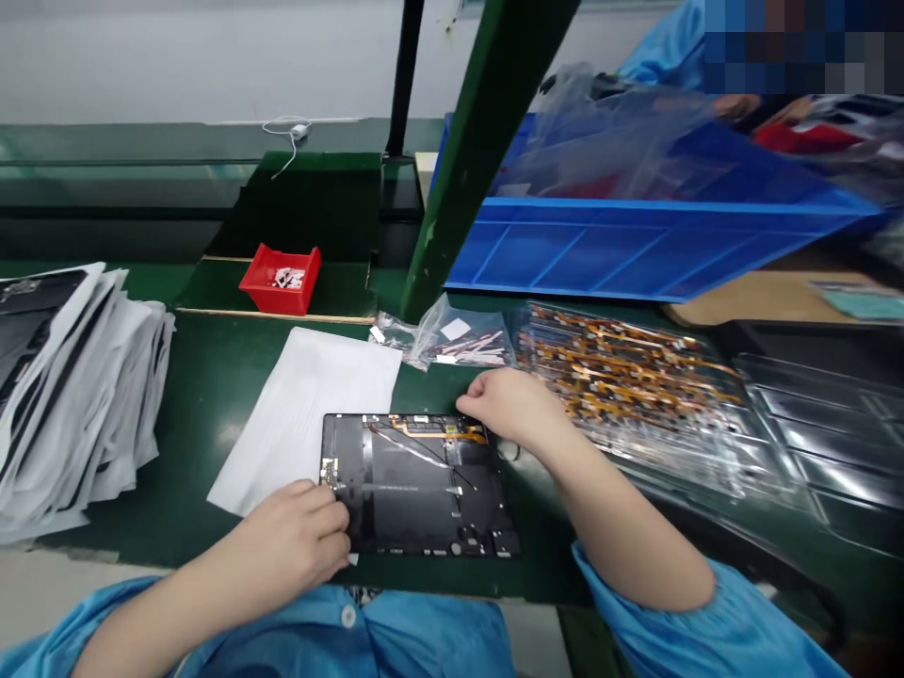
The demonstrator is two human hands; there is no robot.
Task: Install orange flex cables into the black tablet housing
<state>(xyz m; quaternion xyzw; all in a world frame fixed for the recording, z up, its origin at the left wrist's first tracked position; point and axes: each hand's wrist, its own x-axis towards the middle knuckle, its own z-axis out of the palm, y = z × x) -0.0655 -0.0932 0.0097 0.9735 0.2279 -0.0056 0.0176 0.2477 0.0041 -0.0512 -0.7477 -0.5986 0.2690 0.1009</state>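
Note:
A black tablet housing (416, 485) lies flat on the green bench, its inner side up. Orange flex cables (430, 430) run along its far edge, and thin wires and a pale strip cross its middle. My left hand (303, 532) is closed around the housing's near left edge, fingers curled over it. At the far right corner, my right hand (512, 400) is closed in a pinch, thumb and forefinger together; whatever it may hold is hidden. Behind the housing lies a stack of white sheets (311, 395), partly under its left corner.
Paper-interleaved panels (91, 405) are stacked at left. A red bin (282, 282) holds small white pieces. Clear bags (459, 334) lie by a green post (480, 141). Orange flex cables fill a clear tray (628, 377) at right. Behind is a blue crate (600, 250); another person's sleeve (664, 52) shows beyond.

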